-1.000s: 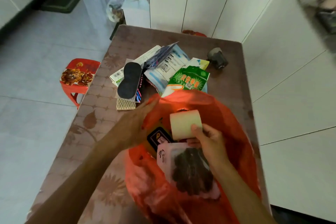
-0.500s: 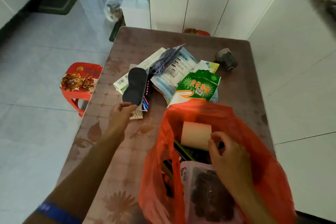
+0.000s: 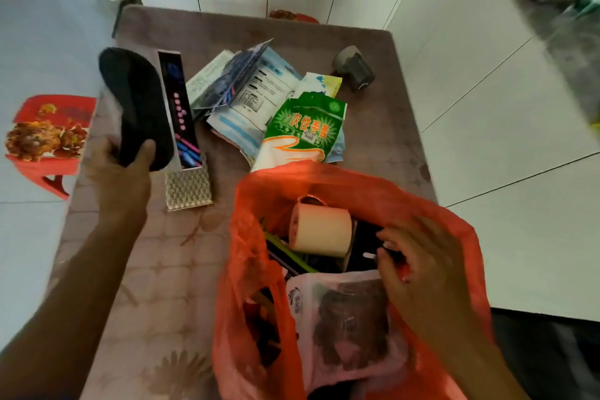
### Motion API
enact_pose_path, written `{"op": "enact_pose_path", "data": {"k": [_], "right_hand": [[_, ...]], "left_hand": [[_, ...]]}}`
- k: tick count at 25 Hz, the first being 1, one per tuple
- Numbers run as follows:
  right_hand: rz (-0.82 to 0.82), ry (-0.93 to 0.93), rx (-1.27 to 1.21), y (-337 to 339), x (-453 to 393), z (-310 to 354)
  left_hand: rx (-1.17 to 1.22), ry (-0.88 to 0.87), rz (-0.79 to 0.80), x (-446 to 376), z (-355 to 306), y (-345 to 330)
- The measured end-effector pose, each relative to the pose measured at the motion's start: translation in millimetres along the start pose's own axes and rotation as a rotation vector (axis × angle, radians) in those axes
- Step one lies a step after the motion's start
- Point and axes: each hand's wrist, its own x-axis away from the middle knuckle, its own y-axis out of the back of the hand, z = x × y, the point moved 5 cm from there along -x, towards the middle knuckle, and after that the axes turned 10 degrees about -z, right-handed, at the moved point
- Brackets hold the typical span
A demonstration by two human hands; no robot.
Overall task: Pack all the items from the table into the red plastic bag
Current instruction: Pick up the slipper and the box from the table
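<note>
Black insole (image 3: 136,107) now up in left hand's (image 3: 120,169) grip

Left hand (image 3: 121,169) around black insole (image 3: 136,107); right hand (image 3: 422,266) inside red bag (image 3: 324,182).

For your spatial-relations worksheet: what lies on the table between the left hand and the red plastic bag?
In the head view, a silvery bubble-wrap packet lies between the left hand and the red plastic bag; the rest is bare tablecloth.

Left hand (image 3: 121,169) raised, grip closed with thumb forward; right hand (image 3: 418,256) lowered, fingers curled.
</note>
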Motion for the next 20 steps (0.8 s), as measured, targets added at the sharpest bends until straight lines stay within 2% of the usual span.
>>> {"op": "enact_pose_path", "data": {"k": [1,2,4,6,7,8,10,11,12,13,14,16,17,18,20], "right_hand": [[0.04,0.072,0.124,6,-4,-7],[0.097,0.154,0.234,7,-10,-16],[0.243,0.294,0.373,5,-17,-34],[0.305,0.401,0.463,8,-26,-56],[0.333,0.423,0.52,17,-34,-65],[0.423,0.419,0.612,27,-42,-72],[0.505,0.375,0.699,42,-60,-89],[0.49,0.331,0.651,53,-69,-88],[0.419,0.272,0.495,67,-78,-89],[0.325,0.175,0.191,83,-88,-89],[0.333,0.052,-0.165,93,-92,-87],[0.579,-0.022,-0.7,101,-91,-61],[0.713,-0.016,-0.815,93,-91,-40],[0.851,0.013,-0.891,81,-92,-18],[1.134,0.057,-0.88,49,-86,15]], "left_hand": [[0.149,-0.056,0.082,20,-36,15],[0.227,-0.124,0.23,44,-72,26],[0.196,-0.195,0.678,103,-120,25],[-0.125,-0.349,1.106,169,-134,4],[-0.339,-0.446,1.233,196,-127,-10],[-0.56,-0.517,1.291,217,-119,-22],[-0.936,-0.652,1.272,236,-99,-43],[-1.096,-0.731,1.198,237,-94,-48],[-1.179,-0.786,1.092,237,-97,-48],[-1.114,-0.783,0.998,235,-107,-46],[-0.908,-0.697,0.961,229,-116,-46],[-0.33,-0.285,0.966,214,-136,-38],[-0.131,-0.111,0.908,198,-138,-35],[-0.038,-0.012,0.799,177,-134,-33],[-0.05,0.118,0.57,130,-98,-29]]}}
